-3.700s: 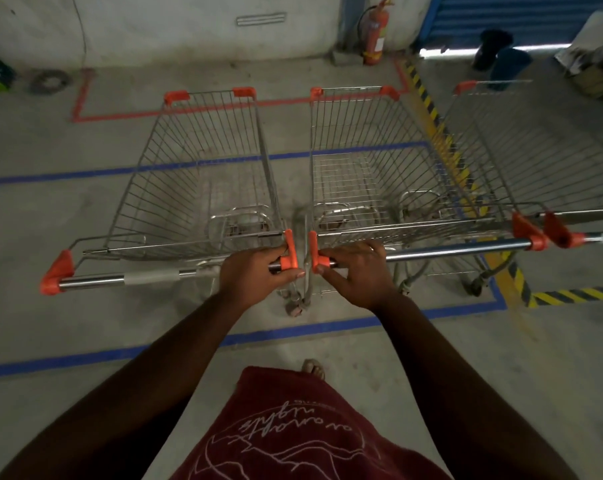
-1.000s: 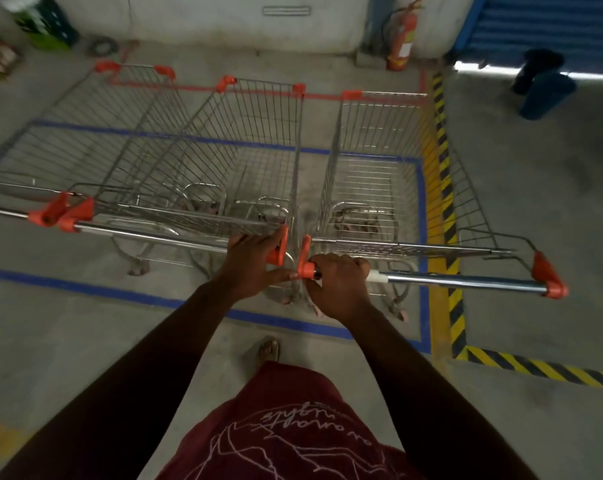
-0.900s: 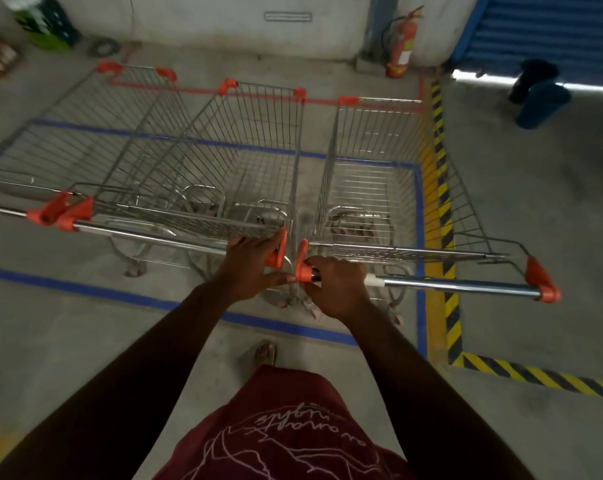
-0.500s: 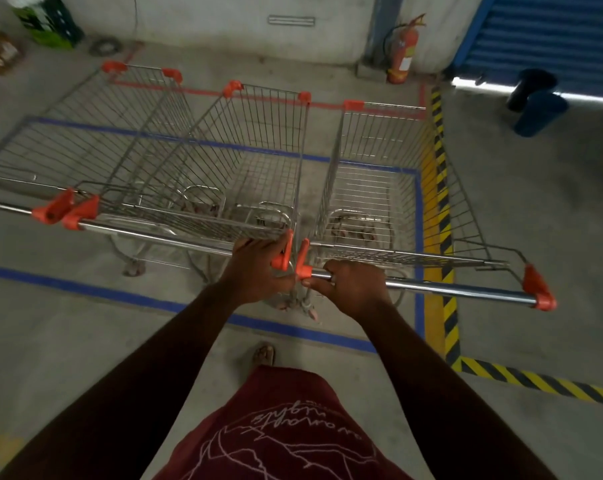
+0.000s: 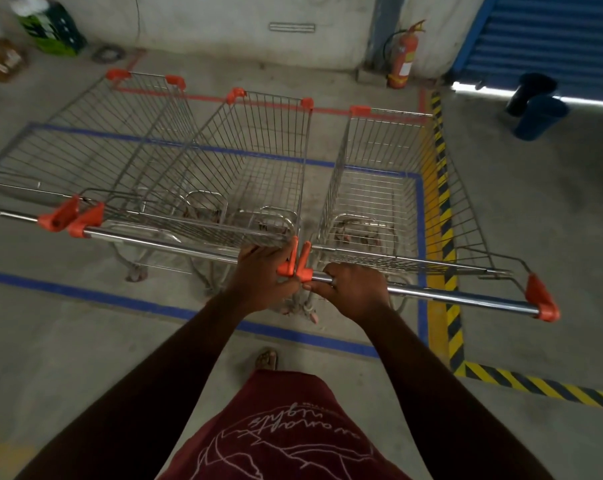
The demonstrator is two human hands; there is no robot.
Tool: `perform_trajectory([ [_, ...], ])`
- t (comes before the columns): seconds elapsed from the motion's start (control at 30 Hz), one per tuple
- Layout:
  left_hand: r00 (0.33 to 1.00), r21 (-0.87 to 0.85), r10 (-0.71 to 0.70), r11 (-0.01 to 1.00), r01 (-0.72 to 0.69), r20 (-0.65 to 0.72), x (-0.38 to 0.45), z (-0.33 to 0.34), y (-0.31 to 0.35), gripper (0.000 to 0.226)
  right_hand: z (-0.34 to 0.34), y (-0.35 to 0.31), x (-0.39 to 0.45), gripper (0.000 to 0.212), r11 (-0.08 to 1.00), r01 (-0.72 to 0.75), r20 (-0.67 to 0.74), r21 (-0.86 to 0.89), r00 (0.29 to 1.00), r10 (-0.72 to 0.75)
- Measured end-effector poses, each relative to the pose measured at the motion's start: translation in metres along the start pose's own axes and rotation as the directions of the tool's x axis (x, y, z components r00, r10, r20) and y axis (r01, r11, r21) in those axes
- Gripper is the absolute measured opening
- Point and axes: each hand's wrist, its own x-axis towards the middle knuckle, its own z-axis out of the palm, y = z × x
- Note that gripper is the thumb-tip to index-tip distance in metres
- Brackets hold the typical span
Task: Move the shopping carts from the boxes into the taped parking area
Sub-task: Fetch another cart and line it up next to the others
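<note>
Three wire shopping carts with orange corner caps stand side by side before me. My left hand (image 5: pixel 263 280) grips the right end of the middle cart's (image 5: pixel 244 168) steel handle. My right hand (image 5: pixel 355 292) grips the left end of the right cart's (image 5: pixel 379 174) handle (image 5: pixel 459 296). The left cart (image 5: pixel 85 143) stands untouched beside them. Blue tape (image 5: pixel 102 296) marks a rectangle on the floor under the carts. Red tape (image 5: pixel 203 97) marks another outline beyond, near the wall. The carts' fronts reach the red line.
A yellow-and-black hazard stripe (image 5: pixel 445 216) runs along the right side of the blue rectangle and turns right near me. A red fire extinguisher (image 5: pixel 405 58) stands at the wall. Dark bins (image 5: pixel 535 109) sit by the blue shutter. Green crates (image 5: pixel 50 29) are at far left.
Since 3.7 s ago my view has swung right along the row; both hands keep their grip on two adjacent cart handles. In the last second the carts crept slightly forward and closer together.
</note>
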Motion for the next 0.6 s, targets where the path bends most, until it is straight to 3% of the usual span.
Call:
perform_trajectory([
  [0.6,1.0,-0.009,0.011,1.0,-0.011,-0.015,-0.0021,0.0038,-0.0047,0.093,-0.0006,0.0026,-0.001,0.06,0.998,-0.02,-0.038,0.059,0.999,0.022],
])
